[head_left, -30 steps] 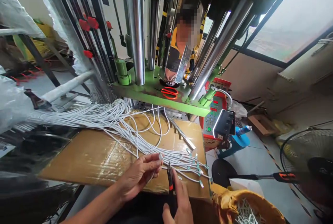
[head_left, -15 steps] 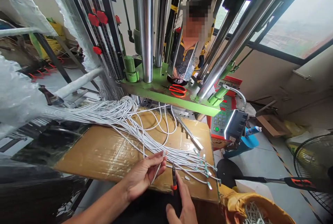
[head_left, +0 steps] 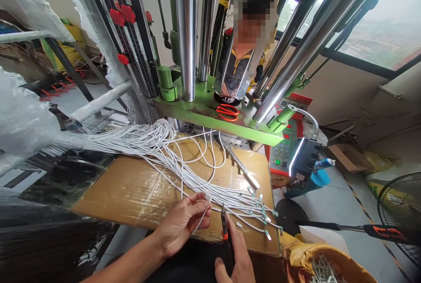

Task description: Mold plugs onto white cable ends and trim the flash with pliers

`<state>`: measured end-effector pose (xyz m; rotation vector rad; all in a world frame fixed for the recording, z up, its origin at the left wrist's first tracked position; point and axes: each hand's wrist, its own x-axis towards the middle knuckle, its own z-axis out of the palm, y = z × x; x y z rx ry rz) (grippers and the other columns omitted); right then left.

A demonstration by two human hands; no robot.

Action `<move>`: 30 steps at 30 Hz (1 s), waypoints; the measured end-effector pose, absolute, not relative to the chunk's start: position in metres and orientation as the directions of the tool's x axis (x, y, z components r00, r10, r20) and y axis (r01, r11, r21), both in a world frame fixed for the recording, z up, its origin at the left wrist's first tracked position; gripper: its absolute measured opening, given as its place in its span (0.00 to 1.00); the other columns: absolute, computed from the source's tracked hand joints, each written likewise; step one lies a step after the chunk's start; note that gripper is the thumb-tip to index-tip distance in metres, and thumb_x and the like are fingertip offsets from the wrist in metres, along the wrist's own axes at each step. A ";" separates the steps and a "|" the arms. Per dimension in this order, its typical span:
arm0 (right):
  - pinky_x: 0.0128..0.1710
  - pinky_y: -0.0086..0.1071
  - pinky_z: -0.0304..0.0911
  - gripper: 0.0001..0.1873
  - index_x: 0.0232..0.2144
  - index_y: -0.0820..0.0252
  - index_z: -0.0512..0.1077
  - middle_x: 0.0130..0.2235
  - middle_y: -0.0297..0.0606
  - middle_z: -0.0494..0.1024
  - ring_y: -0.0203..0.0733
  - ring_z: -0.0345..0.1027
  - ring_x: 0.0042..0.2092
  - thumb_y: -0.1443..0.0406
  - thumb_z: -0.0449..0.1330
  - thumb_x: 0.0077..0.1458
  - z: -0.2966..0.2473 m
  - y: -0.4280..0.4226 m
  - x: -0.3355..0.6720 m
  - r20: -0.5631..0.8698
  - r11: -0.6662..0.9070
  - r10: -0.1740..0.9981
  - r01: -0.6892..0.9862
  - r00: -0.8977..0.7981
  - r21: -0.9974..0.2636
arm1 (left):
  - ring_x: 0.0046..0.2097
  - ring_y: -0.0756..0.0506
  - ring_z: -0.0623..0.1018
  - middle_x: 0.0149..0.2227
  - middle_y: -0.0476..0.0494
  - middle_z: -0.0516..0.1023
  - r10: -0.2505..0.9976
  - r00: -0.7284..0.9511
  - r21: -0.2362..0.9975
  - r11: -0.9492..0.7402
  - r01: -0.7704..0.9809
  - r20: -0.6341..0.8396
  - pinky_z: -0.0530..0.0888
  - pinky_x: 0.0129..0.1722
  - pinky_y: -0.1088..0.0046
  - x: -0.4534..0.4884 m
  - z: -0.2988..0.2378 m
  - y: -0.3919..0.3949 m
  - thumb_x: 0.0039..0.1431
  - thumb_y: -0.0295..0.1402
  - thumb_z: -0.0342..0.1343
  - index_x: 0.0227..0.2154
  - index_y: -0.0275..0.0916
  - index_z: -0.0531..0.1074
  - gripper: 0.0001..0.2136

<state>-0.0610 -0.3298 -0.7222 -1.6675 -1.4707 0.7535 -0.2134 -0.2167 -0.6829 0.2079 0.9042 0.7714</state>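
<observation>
My left hand [head_left: 187,219] pinches a white cable near its end, where a small white connector [head_left: 208,197] sticks up between thumb and forefinger. The cable's tail hangs below the fingers. In my right hand [head_left: 239,252] is a pair of cutting pliers [head_left: 225,226] with black and orange handles, jaws upward, a short way right of the connector and apart from it. Behind both hands lies a bundle of white cables [head_left: 194,177]. Several of its ends carry greenish and white connectors [head_left: 263,213] at the right of the cardboard-covered table [head_left: 125,186].
A green press [head_left: 210,118] with steel columns stands behind, orange-handled scissors [head_left: 226,112] on its plate. A metal bar [head_left: 245,171] lies on the cardboard. At lower right, a yellow sack [head_left: 305,250] holds small white pieces. A fan [head_left: 399,213] stands far right.
The view has shifted slightly. My left fingers have turned the connector a little, so more of it shows. The pliers in my right hand have tilted slightly and remain apart from it.
</observation>
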 end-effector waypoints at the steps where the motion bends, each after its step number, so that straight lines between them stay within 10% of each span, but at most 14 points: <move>1: 0.55 0.40 0.64 0.48 0.63 0.51 0.56 0.56 0.39 0.69 0.49 0.65 0.56 0.76 0.52 0.36 -0.720 -0.330 -0.061 0.082 -0.022 0.984 0.562 0.159 -0.826 | 0.29 0.50 0.75 0.29 0.49 0.75 0.699 0.392 0.512 0.709 -0.485 -0.598 0.75 0.25 0.78 -0.214 -0.683 -0.219 0.47 0.24 0.69 0.36 0.37 0.72 0.14; 18: 0.46 0.43 0.69 0.52 0.63 0.48 0.57 0.47 0.42 0.72 0.53 0.69 0.47 0.76 0.54 0.32 -0.719 -0.345 -0.047 0.087 0.022 0.995 0.758 0.047 -0.652 | 0.24 0.54 0.53 0.22 0.55 0.59 0.644 0.684 0.882 0.472 -0.005 -0.341 0.50 0.23 0.77 -0.224 -0.687 -0.213 0.54 0.41 0.62 0.28 0.32 0.75 0.14; 30: 0.41 0.26 0.70 0.25 0.50 0.54 0.71 0.40 0.37 0.79 0.41 0.75 0.39 0.72 0.55 0.48 -0.713 -0.350 -0.047 0.095 0.078 0.995 0.522 0.006 -0.849 | 0.25 0.54 0.59 0.26 0.50 0.65 0.622 0.723 0.911 0.411 0.025 -0.300 0.54 0.23 0.77 -0.233 -0.687 -0.213 0.56 0.42 0.60 0.32 0.32 0.79 0.14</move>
